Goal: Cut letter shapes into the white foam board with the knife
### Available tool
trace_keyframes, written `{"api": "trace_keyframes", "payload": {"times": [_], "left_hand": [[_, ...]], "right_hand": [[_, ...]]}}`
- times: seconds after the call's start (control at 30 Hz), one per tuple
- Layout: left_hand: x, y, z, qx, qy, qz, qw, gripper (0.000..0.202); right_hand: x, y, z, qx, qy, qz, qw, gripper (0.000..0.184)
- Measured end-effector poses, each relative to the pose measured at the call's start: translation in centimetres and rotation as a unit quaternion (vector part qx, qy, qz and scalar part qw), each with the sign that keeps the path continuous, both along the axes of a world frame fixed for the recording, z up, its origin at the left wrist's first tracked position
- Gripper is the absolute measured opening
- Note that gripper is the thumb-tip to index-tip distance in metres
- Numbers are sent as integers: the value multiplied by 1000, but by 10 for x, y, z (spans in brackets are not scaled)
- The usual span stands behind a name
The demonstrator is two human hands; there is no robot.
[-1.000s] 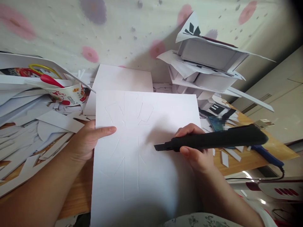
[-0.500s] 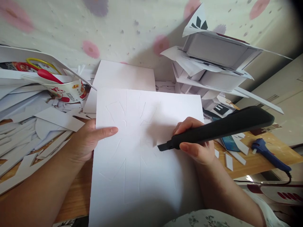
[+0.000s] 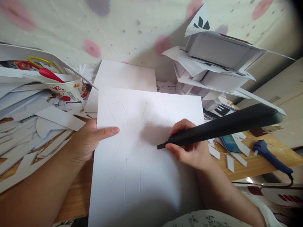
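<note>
A white board (image 3: 113,192) lies in front of me, with thin scored lines radiating round its middle. My left hand (image 3: 94,135) grips the board's left edge, thumb flat on top and fingers hidden beneath. My right hand (image 3: 189,148) is wrapped round a thick black-handled tool (image 3: 227,124) with a narrow, flat dark tip. The tool slants up to the right, its tip over the board just right of the middle. I cannot tell whether the tip touches the surface.
At left, white offcuts (image 3: 23,138) surround a paper cup (image 3: 68,91) holding a red-handled item. Behind stands another white board (image 3: 125,74). At right are a stacked white model (image 3: 220,47), a blue glue gun (image 3: 272,157) with its cord, and a phone-like slab (image 3: 230,143).
My right hand has turned a little and its thumb sits closer to the tool's tip. The tool's back end has swung slightly right. My left hand still holds the board's edge.
</note>
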State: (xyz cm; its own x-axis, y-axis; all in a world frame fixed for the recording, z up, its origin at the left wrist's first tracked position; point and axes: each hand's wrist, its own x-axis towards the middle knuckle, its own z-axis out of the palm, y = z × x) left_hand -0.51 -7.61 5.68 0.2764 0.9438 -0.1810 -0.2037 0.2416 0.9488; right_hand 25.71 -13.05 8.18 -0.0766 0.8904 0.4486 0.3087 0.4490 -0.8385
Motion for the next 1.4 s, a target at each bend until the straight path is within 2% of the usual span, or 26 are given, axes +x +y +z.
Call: {"api": "trace_keyframes", "payload": {"times": [0.47,1.4], "left_hand": [[-4,0,-2,17,16,9,1000,56],[-1,2,1,16,24,4,1000,50]], "right_hand": [[8,6,-4,-14,19,31,999,18],[15,15,-9,-13,45,5,999,18]]}}
